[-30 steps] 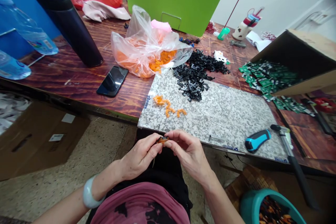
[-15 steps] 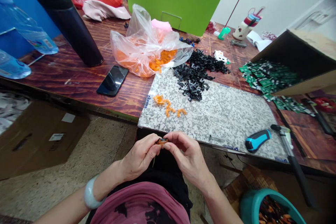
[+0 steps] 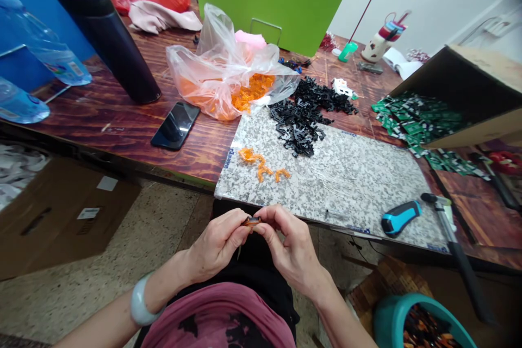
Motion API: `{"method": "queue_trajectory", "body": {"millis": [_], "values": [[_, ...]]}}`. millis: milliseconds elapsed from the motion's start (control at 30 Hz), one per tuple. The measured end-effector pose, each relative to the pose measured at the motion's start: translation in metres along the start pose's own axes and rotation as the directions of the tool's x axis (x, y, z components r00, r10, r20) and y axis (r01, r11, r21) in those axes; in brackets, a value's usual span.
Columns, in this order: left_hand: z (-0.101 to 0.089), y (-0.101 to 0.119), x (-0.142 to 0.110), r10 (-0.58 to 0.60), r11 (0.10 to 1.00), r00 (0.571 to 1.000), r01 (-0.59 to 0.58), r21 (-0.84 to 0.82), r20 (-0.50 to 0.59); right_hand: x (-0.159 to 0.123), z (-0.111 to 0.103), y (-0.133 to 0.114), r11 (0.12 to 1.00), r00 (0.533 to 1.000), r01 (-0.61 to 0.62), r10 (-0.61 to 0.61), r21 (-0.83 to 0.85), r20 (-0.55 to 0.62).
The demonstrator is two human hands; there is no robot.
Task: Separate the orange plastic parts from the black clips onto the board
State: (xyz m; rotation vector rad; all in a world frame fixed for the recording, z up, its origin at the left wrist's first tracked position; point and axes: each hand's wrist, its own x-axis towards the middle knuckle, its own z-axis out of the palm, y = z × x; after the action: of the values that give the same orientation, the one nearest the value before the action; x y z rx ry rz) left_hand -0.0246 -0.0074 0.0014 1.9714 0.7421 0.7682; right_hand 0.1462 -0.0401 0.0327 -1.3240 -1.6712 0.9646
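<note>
My left hand (image 3: 216, 244) and my right hand (image 3: 289, 244) meet in front of the near edge of a speckled granite slab (image 3: 359, 190). Between their fingertips they pinch a small orange plastic piece (image 3: 252, 221), partly hidden by the fingers. A thin dark pin (image 3: 239, 252) shows below my left hand, and I cannot tell whether it is joined to the piece. Several similar orange pieces (image 3: 263, 166) lie on the slab, beyond my hands, next to a heap of black plastic parts (image 3: 302, 122).
A clear bag of orange parts (image 3: 228, 79) and a smartphone (image 3: 175, 126) lie on the wooden table (image 3: 101, 119). A blue-handled tool (image 3: 401, 218) rests on the slab. Green parts (image 3: 416, 119) spill from a tipped cardboard box (image 3: 460, 89). A teal basin (image 3: 420, 321) sits low at right.
The plastic bag has shifted slightly and bulges further left. My hands stay together on the orange piece, with only small finger movement.
</note>
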Motion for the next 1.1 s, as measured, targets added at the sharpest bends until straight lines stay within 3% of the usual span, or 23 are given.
{"method": "queue_trajectory", "body": {"millis": [300, 600, 833, 1100], "values": [[0.0, 0.001, 0.001, 0.034, 0.999, 0.999, -0.032, 0.037, -0.038, -0.004, 0.0, 0.005, 0.997, 1.0, 0.003, -0.002, 0.083, -0.013], [0.0, 0.001, 0.0, 0.021, 0.999, 1.0, -0.021, 0.047, -0.001, -0.006, -0.007, 0.016, 0.996, 1.0, 0.031, -0.031, 0.08, -0.001], [0.001, -0.007, -0.005, -0.092, 0.996, 0.996, 0.092, 0.009, 0.02, -0.011, -0.006, 0.02, 0.989, 0.997, -0.046, 0.053, 0.14, -0.053], [0.003, 0.0, -0.002, -0.116, 0.984, 0.991, 0.124, -0.13, 0.067, -0.012, -0.006, 0.015, 0.979, 0.988, -0.126, 0.138, 0.162, -0.064]]}}
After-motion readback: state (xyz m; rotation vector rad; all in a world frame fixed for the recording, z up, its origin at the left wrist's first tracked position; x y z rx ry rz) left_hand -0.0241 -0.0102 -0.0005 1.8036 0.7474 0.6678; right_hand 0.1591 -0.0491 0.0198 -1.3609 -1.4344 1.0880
